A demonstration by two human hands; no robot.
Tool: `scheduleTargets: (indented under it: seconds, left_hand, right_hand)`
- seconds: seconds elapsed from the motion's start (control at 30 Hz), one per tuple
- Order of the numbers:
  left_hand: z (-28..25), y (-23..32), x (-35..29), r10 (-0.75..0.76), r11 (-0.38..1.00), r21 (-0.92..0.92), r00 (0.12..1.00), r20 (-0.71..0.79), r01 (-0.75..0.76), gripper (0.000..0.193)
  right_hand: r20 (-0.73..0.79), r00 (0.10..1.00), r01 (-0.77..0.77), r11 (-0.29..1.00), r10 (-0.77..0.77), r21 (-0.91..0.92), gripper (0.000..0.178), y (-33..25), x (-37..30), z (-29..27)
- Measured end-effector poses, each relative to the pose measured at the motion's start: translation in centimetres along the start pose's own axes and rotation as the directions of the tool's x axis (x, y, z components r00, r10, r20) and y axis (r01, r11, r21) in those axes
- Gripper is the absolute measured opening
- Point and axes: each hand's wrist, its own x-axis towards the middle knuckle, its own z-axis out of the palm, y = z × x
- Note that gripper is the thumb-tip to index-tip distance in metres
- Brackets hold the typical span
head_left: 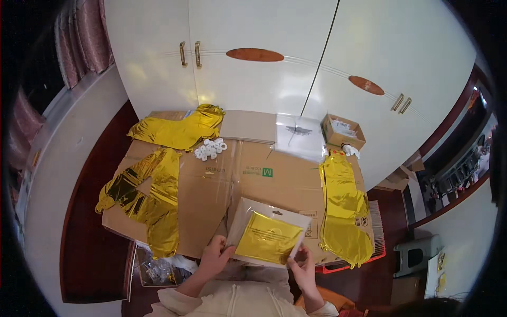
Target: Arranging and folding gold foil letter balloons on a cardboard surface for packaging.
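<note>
Between my two hands I hold a flat clear plastic packet (270,233) with a folded gold foil sheet inside and a hang slot along its far edge. My left hand (215,257) pinches its near left corner. The near right corner is gripped by my right hand (303,268). The packet is tilted over the near edge of a cardboard-covered table (211,195). Flat gold foil balloons lie around it: an A-shaped one (158,198) at left, a crumpled one (182,129) at far left, and a long one (344,211) at right.
White rings (210,149) are heaped near the far left balloon. A small cardboard box (344,132) with clear plastic pieces stands at the far right, beside a clear bag (300,136). White cupboards (253,31) rise behind. A box of plastic bags (158,270) sits below at left; a grey stool (417,256) stands right.
</note>
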Motion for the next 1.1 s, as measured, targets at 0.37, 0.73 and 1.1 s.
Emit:
scheduleTargets:
  seconds: [0.37, 0.73, 1.1]
  left_hand:
    - [-3.2, 2.3, 4.9, 0.667, 0.678, 0.322, 0.737, 0.108, -0.66, 0.041]
    - [-1.9, -2.3, 4.6, 0.309, 0.949, 0.0, 0.933, 0.186, -0.314, 0.041]
    - [-2.6, 2.5, 5.2, 0.27, 0.928, -0.312, 0.943, 0.194, -0.202, 0.048]
  right_hand:
    - [0.166, 0.914, 0.393, 0.91, -0.37, -0.133, 0.008, -2.3, 5.7, -1.3]
    - [0.23, 0.931, 0.306, 0.95, -0.285, -0.061, 0.018, -1.2, 5.7, -0.2]
    - [0.336, 0.932, 0.21, 0.958, -0.135, -0.198, 0.033, -0.1, 7.1, -1.4]
